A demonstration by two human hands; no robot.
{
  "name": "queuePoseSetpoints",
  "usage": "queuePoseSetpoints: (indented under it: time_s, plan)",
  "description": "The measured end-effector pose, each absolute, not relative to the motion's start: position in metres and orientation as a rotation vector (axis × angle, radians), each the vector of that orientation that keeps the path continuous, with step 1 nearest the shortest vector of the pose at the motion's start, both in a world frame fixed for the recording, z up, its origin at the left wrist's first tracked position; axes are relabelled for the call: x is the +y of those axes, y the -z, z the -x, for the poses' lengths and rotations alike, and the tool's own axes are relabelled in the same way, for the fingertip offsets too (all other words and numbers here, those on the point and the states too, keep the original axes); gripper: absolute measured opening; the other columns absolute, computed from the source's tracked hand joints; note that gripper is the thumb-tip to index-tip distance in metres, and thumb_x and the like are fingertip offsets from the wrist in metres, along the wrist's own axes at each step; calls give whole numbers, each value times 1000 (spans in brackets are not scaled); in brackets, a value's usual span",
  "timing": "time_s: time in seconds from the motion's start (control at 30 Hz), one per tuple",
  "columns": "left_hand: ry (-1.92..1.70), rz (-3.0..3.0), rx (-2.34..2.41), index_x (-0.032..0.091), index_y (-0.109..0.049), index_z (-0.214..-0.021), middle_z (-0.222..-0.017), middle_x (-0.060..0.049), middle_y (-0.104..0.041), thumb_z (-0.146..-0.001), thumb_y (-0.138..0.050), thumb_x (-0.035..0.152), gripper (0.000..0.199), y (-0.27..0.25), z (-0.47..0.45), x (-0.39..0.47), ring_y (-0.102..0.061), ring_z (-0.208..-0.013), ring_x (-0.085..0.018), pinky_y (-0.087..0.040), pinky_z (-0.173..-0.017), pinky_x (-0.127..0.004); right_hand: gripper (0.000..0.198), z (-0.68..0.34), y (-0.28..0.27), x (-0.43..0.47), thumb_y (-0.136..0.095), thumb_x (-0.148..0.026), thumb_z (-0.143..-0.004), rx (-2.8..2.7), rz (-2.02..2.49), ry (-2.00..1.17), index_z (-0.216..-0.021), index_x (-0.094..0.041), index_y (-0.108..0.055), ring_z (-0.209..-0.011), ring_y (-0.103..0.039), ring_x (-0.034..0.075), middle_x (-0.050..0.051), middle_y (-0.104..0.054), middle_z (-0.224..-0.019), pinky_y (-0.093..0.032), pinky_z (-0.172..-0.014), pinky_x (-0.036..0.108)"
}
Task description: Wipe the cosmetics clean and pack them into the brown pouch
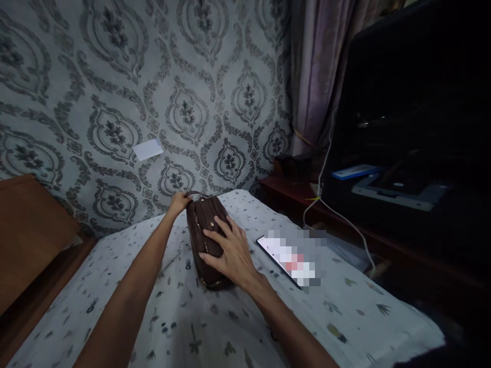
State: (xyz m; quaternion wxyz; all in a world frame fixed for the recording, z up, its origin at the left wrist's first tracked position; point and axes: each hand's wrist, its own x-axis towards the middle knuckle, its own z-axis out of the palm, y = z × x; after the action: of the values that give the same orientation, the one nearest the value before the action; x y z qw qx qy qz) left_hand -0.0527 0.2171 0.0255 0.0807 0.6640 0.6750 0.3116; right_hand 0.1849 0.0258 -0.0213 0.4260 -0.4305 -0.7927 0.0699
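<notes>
A brown bag with zips and small metal studs lies on a bed covered by a white patterned sheet. At its far left corner, my left hand is closed around the bag's strap. My right hand rests on the bag's upper face, fingers spread apart and the thumb toward the near left edge. Right of the bag, a phone lies with its screen lit; part of it is blurred out.
Patterned wallpaper with a white switch plate rises behind the bed. A brown wooden panel borders the left. On the right stand a dark television and a reddish shelf, with a white cable hanging by the bed.
</notes>
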Motion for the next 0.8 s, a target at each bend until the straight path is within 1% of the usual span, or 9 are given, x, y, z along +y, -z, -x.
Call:
queuePoseSetpoints:
  time_s: [0.1, 0.2, 0.3, 0.43, 0.6, 0.73, 0.8]
  plan:
    - [-972, -1954, 2143, 19, -66, -69, -73, -8, -69, -82, -59, 32, 19, -24, 46, 216, -66, -89, -27, -47, -77, -33, 50, -186, 23, 26, -81, -44, -73, -1974, 1060, -170, -120, -30, -71, -143, -32, 40, 8, -51, -148, -35, -109, 61]
    - [-1033, -1915, 2202, 18, -68, -78, -90, -13, -73, -88, -52, 31, 23, -20, 39, 213, -66, -98, -29, -46, -83, -35, 50, -185, 25, 27, -81, -44, -73, -1967, 1053, -158, -120, -30, -71, -144, -32, 39, 8, -51, -148, -35, -110, 60]
    - [-1103, -1884, 2206, 16, -69, -89, -97, -14, -73, -91, -44, 29, 28, -17, 33, 209, -65, -102, -28, -47, -87, -36, 51, -185, 27, 27, -81, -44, -72, -1962, 1059, -146, -120, -31, -71, -144, -32, 39, 8, -51, -148, -35, -110, 59]
    - [-1180, -1886, 2122, 17, -69, -95, -96, -11, -75, -93, -37, 28, 34, -16, 28, 200, -67, -98, -24, -49, -86, -32, 51, -184, 27, 27, -81, -45, -73, -1957, 1063, -146, -121, -31, -70, -144, -32, 38, 8, -51, -148, -35, -110, 60]
    - [-1226, -1899, 2009, 15, -70, -88, -96, -10, -76, -93, -31, 29, 41, -18, 25, 190, -68, -89, -21, -50, -82, -30, 51, -185, 26, 26, -80, -45, -74, -1959, 1054, -152, -122, -31, -70, -143, -33, 38, 8, -52, -147, -34, -110, 59]
    - [-1199, -1931, 1957, 16, -71, -79, -88, -8, -76, -88, -37, 30, 38, -24, 27, 190, -67, -87, -22, -50, -80, -31, 50, -185, 28, 27, -79, -44, -74, -1949, 1045, -132, -122, -30, -70, -143, -34, 37, 8, -53, -146, -35, -111, 58]
    - [-1165, -1956, 1932, 16, -72, -79, -82, -6, -75, -83, -42, 29, 32, -29, 27, 194, -67, -84, -23, -50, -78, -31, 51, -185, 28, 27, -79, -43, -74, -1945, 1048, -134, -122, -30, -70, -143, -33, 37, 8, -53, -146, -35, -111, 58]
